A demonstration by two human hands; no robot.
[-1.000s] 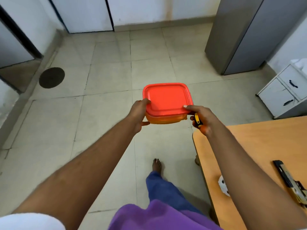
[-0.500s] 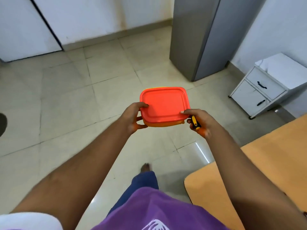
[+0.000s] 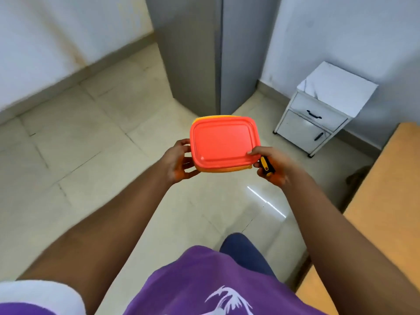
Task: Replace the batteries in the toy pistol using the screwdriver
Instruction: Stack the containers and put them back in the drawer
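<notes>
Person standing on a pale tiled floor (image 3: 95, 137), both arms out in front at about waist height. Between the hands: a flat plastic container (image 3: 223, 144), red-orange lid on, a yellow-orange base showing under the lid's edges. Held level, lid up.

Left hand (image 3: 179, 159) cups the container's left side, fingers curled under the base, thumb up against the lid rim.

Right hand (image 3: 271, 163) does two jobs: thumb pressed on the lid's near right corner, remaining fingers closed round a screwdriver (image 3: 266, 166). Only its yellow-and-black handle shows, tucked in the palm just beside the container; the shaft is hidden.

Toy pistol not to be seen from here.

Surroundings: wooden desk (image 3: 384, 201) at the person's right, only its edge visible. Grey metal cabinet (image 3: 200, 48) ahead against the wall. Small white drawer unit (image 3: 322, 110) to its right, two dark handles. Purple shirt, dark blue trousers.
</notes>
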